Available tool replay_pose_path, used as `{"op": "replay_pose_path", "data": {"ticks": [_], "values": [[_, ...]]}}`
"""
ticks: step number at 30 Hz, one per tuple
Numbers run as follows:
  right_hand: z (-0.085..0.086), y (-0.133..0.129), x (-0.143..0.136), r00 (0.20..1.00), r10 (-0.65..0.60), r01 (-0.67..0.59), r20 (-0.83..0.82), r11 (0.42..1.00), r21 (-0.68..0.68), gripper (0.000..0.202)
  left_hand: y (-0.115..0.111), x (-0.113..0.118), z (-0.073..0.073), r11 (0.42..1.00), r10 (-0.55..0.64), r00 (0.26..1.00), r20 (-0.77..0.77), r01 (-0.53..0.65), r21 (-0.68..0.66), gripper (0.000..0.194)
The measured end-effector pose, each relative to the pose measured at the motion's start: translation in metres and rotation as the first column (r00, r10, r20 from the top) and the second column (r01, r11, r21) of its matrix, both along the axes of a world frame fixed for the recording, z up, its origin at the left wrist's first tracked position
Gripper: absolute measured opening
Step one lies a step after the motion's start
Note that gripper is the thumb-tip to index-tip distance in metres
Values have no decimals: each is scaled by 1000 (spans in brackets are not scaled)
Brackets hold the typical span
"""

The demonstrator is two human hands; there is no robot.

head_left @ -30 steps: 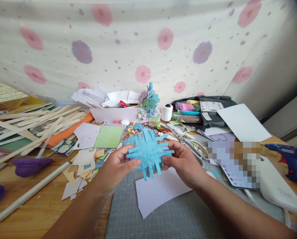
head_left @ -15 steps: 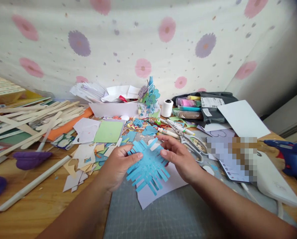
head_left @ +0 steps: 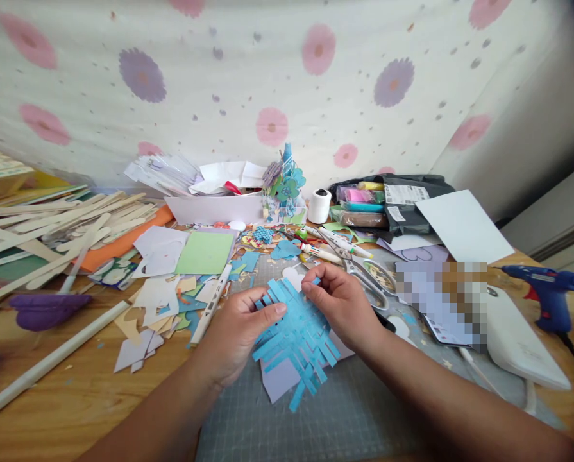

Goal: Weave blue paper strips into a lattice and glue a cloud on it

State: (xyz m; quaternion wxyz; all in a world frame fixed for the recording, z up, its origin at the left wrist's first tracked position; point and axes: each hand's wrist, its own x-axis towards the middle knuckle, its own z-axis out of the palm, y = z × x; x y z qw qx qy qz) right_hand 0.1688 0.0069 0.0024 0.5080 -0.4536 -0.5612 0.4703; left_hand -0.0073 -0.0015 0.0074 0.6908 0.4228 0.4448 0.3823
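A piece of woven blue paper strips (head_left: 299, 333), its loose ends sticking out around the edges, is held up above the grey cutting mat (head_left: 267, 430). My left hand (head_left: 241, 330) grips its left side, thumb on top and fingers beneath. At the upper right, my right hand (head_left: 339, 301) pinches the end of a strip between thumb and fingertips. Under the weave lies a sheet of pale purple paper (head_left: 278, 380), partly covered. Metal scissors (head_left: 369, 282) rest just beyond my right hand, and a white marker (head_left: 212, 305) lies past my left hand.
Wooden craft sticks (head_left: 75, 224) pile up at the left, near a white rod (head_left: 56, 356). Paper scraps (head_left: 159, 298) and a green sheet (head_left: 204, 252) lie closer in. A white thread spool (head_left: 319, 206) stands at the back. Rightward are a phone (head_left: 447, 330), a white power bank (head_left: 522, 346) and a blue glue gun (head_left: 551, 292).
The woven paper has turned slightly and come a little lower and to the right. My right hand's fingers have closed into a pinch on a strip. The view has shifted slightly.
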Motion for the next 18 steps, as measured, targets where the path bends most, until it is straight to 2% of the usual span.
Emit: {"op": "replay_pose_path", "data": {"ticks": [6, 16, 18], "values": [[0, 4, 4, 996, -70, 68, 57, 997, 32, 16, 4, -1, -1, 999, 8, 1000, -11, -9, -48, 32], [2, 4, 5, 995, -18, 19, 93, 1000, -3, 15, 0, 3, -1, 998, -69, 997, 21, 69, 7, 31], [2, 5, 7, 995, -18, 21, 95, 999, -28, 16, 2, 2, -1, 999, -49, 999, 10, 49, 19, 32]]}}
